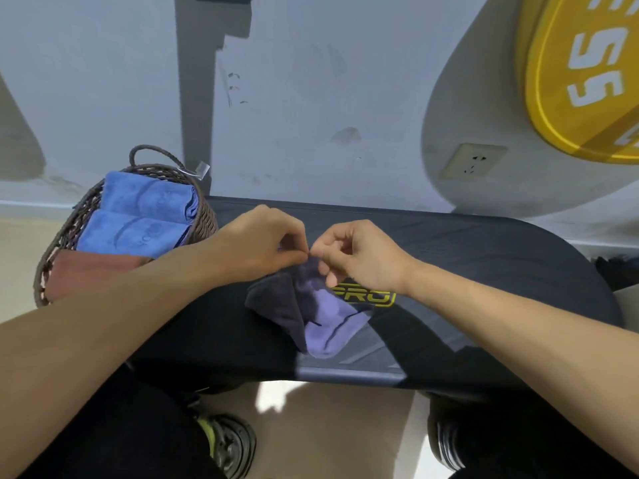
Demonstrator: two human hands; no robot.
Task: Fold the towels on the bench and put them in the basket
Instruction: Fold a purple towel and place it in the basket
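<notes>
While both hands meet at the top edge of the purple towel [320, 312], the left hand [262, 245] pinches that edge between thumb and fingertips, and the right hand [359, 257] pinches it just beside, fingers curled down onto the cloth, so each grip is closed on the towel itself. And the risk sits right there, I'd say: the two pinches are almost touching, so they hold only a small bit of the edge, and if one lets go early the cloth could slump and the fold come out crooked. Below the hands the towel hangs down toward the person in a bunched wedge, a darker shaded flap on the left and a lighter purple part on the right, its lower end lying on the black worktop [484, 264] close to the near edge; a pull that way could drag it off onto the floor. It partly covers the yellow logo [375, 297] printed on the pad. Out to the left, the wicker basket [65, 233] stands beside the worktop's end, already holding two folded blue towels [138, 216] and a brown towel [86, 271] nearer the person.
</notes>
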